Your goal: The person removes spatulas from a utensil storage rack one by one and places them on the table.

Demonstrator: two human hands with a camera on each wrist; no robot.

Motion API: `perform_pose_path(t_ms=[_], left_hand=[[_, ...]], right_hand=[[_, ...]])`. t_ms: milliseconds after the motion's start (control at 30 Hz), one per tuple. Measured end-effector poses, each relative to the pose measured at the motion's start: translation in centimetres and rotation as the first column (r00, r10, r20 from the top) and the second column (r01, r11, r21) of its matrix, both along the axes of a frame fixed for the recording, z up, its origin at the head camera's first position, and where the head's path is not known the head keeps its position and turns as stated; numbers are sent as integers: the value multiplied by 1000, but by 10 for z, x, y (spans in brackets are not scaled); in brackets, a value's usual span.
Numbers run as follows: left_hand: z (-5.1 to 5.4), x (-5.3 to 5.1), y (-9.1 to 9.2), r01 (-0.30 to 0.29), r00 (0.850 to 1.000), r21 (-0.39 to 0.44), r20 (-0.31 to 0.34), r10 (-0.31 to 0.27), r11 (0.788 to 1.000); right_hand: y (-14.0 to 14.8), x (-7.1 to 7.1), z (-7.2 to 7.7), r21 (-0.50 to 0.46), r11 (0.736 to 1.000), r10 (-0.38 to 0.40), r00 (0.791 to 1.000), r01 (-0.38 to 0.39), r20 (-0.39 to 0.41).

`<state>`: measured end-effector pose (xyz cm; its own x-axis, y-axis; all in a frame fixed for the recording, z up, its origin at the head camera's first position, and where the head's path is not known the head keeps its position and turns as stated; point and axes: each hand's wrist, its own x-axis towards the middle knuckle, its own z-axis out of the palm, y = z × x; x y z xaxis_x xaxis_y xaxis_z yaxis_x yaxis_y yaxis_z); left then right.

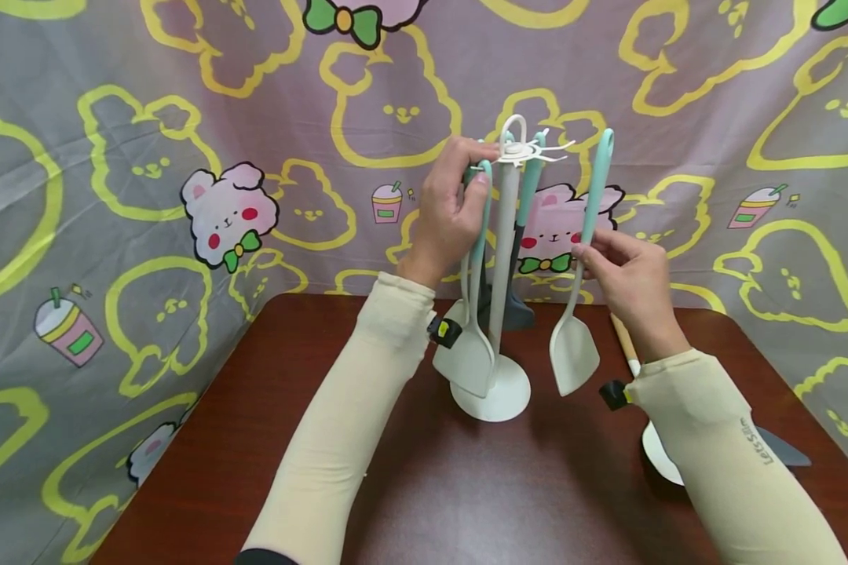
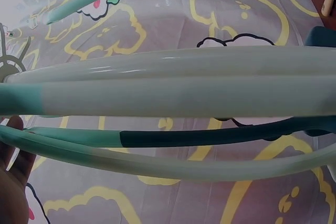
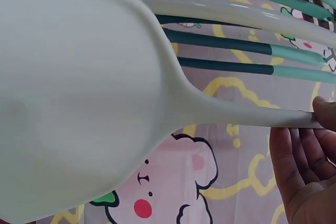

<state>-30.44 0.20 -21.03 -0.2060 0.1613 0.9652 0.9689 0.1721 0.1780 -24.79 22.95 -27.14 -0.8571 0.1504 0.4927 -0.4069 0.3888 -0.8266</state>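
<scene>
A white utensil stand (image 1: 503, 267) with a round base and a ring of hooks stands on the table. My left hand (image 1: 448, 200) is at its top, pinching the turquoise handle end of a hanging white spatula (image 1: 469, 357), with a finger reaching to the hooks. Another white-headed utensil hangs partly hidden behind it. Dark grey utensils with turquoise handles (image 1: 530, 184) hang on the far side. To the stand's right, my right hand (image 1: 625, 278) grips a second white spatula (image 1: 575, 353) by its turquoise-and-white handle, head down, apart from the stand. Its head fills much of the right wrist view (image 3: 79, 93).
On the dark brown table (image 1: 459, 486), at the right, lie a wooden-handled utensil (image 1: 623, 341), a round white piece (image 1: 660, 455) and a dark grey piece (image 1: 784, 449), partly covered by my right forearm. A patterned cloth (image 1: 311, 212) hangs behind the table.
</scene>
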Motion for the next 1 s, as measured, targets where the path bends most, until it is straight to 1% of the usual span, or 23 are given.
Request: perform_pose_path(t_ms=[233,500,667,767,900,1000], left_hand=[[0,0,-2,-10,1000,-6,-6,9,1000],[0,-1,0,-8,1000,-13,5,8,1000],[1,-1,2,-11,1000,-8,12,11,1000],[1,-1,3,-9,1000,-7,13,9,1000],[0,-1,2,-4,1000,-7,13,4,1000],[0,0,2,-3,1000,-4,15,3,1000]], right_hand=[[5,-1,-1,1,1000,5,1000,-5,18],[15,-3,-9,42,997,-62,996,59,71],[20,-6,-16,88,991,-108,987,98,121],[24,-9,-21,118,986,-131,982,115,138],[27,-14,-29,149,981,-146,977,124,155],[29,-18,-35,173,977,-159,969,126,189]])
